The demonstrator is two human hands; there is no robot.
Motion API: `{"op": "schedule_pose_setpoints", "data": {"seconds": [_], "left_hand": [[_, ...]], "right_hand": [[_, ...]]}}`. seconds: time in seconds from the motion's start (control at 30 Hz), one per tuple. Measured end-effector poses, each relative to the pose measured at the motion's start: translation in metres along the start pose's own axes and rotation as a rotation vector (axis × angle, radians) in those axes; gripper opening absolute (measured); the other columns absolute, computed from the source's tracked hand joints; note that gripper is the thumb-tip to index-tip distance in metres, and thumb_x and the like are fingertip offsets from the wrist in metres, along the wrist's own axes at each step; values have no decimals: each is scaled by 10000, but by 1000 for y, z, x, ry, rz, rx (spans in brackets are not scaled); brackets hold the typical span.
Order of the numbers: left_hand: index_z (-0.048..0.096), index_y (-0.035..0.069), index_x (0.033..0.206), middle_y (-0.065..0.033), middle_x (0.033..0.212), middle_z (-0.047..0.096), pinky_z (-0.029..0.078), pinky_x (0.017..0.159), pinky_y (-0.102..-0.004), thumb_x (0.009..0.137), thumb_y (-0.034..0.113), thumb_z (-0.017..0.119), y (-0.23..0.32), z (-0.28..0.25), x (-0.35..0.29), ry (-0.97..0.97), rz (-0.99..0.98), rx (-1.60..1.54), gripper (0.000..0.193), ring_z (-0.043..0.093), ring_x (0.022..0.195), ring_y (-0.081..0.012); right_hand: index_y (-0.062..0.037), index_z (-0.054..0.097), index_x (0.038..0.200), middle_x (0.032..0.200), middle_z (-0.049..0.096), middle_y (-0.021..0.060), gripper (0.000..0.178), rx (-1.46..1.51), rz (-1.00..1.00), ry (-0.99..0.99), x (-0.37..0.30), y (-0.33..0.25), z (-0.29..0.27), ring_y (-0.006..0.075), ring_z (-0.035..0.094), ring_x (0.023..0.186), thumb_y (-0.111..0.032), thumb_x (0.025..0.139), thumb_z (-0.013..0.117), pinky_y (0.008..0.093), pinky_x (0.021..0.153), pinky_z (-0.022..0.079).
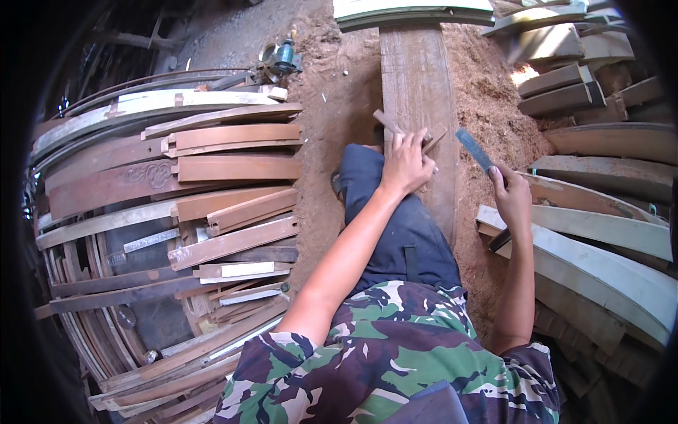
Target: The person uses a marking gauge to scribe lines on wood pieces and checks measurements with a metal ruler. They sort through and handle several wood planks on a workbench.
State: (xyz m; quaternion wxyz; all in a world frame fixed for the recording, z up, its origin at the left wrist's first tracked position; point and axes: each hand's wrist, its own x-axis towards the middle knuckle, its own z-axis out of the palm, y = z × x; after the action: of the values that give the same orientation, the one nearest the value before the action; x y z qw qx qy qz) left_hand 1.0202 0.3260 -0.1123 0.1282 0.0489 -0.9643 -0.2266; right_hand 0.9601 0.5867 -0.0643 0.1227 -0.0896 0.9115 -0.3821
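Observation:
My left hand (408, 166) is closed over a small brown wooden piece (386, 121) that pokes out beyond the fingers; most of it is hidden by the hand. A second short wooden end (436, 138) shows at the fingers' right side, and I cannot tell whether the two are joined. Both lie over a long, worn wooden plank (418, 78) that runs away from me beside my leg. Off the plank's right side, my right hand (512, 194) grips one end of a flat blue-grey strip (473, 148), raised and tilted up to the left.
Curved and straight wooden boards (240, 168) are stacked on the left, one with carving. More curved boards (600, 258) crowd the right. Sawdust and shavings (487, 99) cover the ground by the plank. A pale beam (417, 15) crosses its far end; a small teal device (285, 55) stands far left.

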Motion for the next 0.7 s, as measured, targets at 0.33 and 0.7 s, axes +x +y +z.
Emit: {"op": "schedule_pose_setpoints", "data": {"seconds": [0.33,0.7], "left_hand": [[625,36,1023,-159,1014,712,534,864,-486,943,375,769,27,-8,41,45,-131,-205,377,642,988,-375],[719,61,1161,-149,1003,706,568,854,-457,940,330,766,29,25,51,108,-128,-265,351,659,945,-345]], "right_hand": [[-114,778,1156,797,696,215,298,-42,105,9,-6,27,-7,406,698,763,-337,1065,602,485,708,513],[11,753,1140,808,743,188,337,27,-73,206,-5,39,-30,275,735,757,-274,1087,580,427,718,528]]}}
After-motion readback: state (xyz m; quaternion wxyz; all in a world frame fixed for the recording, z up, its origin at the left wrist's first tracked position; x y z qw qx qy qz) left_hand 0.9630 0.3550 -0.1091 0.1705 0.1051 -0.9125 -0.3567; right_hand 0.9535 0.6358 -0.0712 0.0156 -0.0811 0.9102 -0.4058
